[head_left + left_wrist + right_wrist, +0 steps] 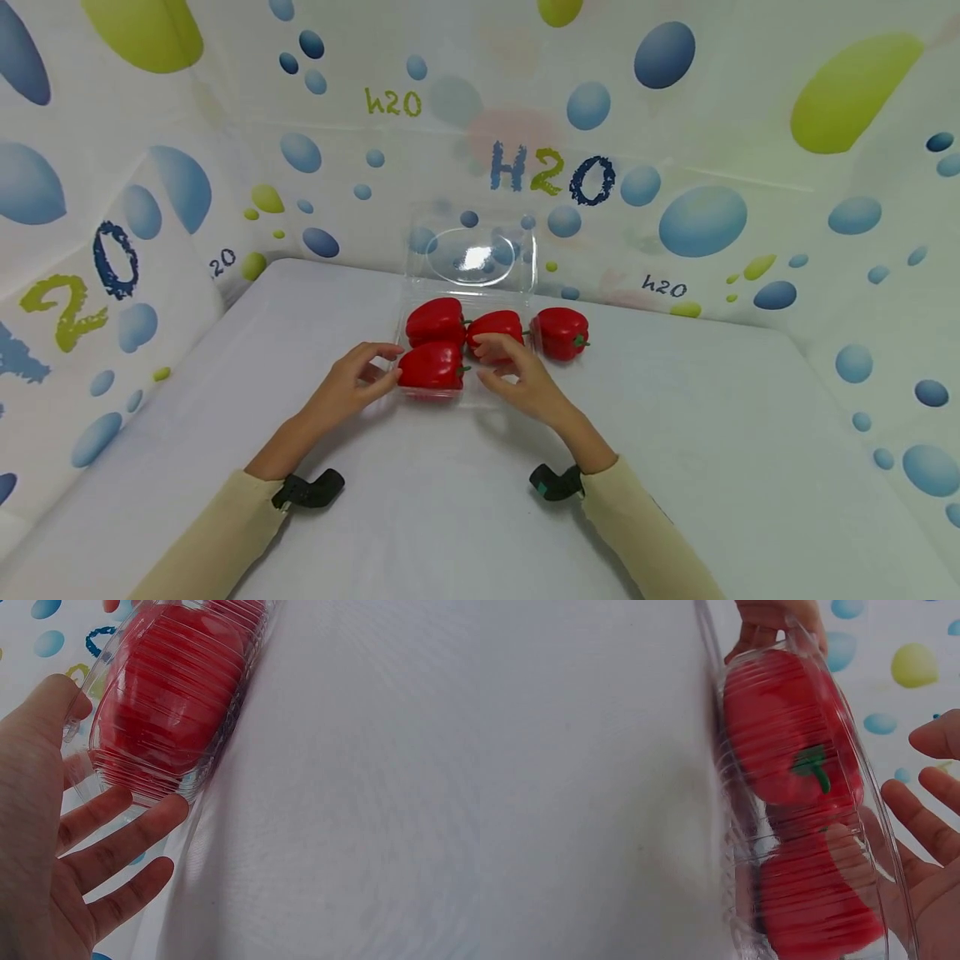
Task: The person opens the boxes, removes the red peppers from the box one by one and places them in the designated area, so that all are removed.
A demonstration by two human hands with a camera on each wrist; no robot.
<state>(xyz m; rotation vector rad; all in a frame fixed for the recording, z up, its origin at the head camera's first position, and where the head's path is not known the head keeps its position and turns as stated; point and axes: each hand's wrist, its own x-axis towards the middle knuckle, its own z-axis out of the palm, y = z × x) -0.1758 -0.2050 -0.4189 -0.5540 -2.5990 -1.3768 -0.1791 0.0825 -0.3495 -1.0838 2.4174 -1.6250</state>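
An open clear plastic clamshell container (491, 398) holds three red bell peppers, one of them the front-left pepper (431, 367). My left hand (348, 385) grips the container's left rim; in the left wrist view its thumb (75, 705) lies by the rim and other fingers spread along the ribbed end wall. My right hand (528, 385) hovers over the container's right side, partly covering the back-right pepper (501, 323). Its fingers are loosely bent and hold nothing. In the right wrist view, some fingers (855, 859) show through the plastic beside a pepper (810, 900).
Another red bell pepper (561, 333) sits on the table just right of the container. The container's transparent lid (472, 254) stands raised at the back. A white cloth covers the table (712, 433), and a patterned curtain (720, 125) hangs behind and at the sides.
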